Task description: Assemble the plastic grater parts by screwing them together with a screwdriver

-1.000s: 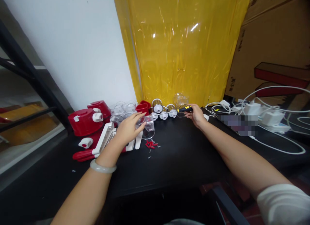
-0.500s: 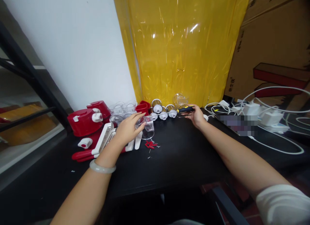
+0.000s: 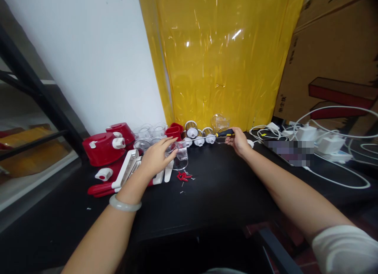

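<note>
My left hand [image 3: 159, 154] is closed on a clear plastic cup-like part [image 3: 180, 160], its palm and fingers covering much of it. My right hand [image 3: 238, 141] grips the black end of a yellow-and-black screwdriver [image 3: 226, 133]. The long thin shaft runs level to the left, its tip reaching the clear part by my left fingers. Below that part, several small red pieces [image 3: 183, 176] lie on the black table [image 3: 218, 195] with a few small screws [image 3: 192, 178] around them.
On the left stand red housings [image 3: 99, 150] and white-and-red handles [image 3: 127, 167]. Behind my hands are clear cups [image 3: 143, 130], red parts [image 3: 173, 132] and white-ended metal drums [image 3: 191, 129]. White cables, chargers [image 3: 307, 133] and a tablet [image 3: 288, 152] lie at right.
My right hand's fingers have shifted and turned slightly around the screwdriver's handle. My left hand and the clear part have stayed in place.
</note>
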### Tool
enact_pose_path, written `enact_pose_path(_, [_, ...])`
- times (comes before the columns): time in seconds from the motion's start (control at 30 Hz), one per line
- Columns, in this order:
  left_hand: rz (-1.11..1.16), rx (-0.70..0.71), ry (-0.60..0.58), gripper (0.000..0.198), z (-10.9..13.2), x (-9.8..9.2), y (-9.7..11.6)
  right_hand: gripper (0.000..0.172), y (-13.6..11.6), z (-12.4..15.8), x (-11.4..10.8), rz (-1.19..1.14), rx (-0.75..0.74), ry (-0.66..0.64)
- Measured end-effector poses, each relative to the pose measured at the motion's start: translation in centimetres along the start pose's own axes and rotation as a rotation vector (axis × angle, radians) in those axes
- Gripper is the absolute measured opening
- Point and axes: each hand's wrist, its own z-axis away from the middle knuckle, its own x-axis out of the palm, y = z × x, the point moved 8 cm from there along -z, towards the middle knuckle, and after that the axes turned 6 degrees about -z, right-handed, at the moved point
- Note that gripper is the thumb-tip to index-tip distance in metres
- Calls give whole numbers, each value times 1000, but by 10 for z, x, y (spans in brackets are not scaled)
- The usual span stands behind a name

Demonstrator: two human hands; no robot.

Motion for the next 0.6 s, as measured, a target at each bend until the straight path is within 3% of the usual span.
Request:
enact_pose_path(0.23, [-3, 4, -3, 43, 0, 0, 0, 18, 1, 1, 4, -90, 41, -38])
enact_pose_path(0.6, [11, 4, -7, 44, 1, 0, 0, 14, -1, -2, 1, -6, -14, -24])
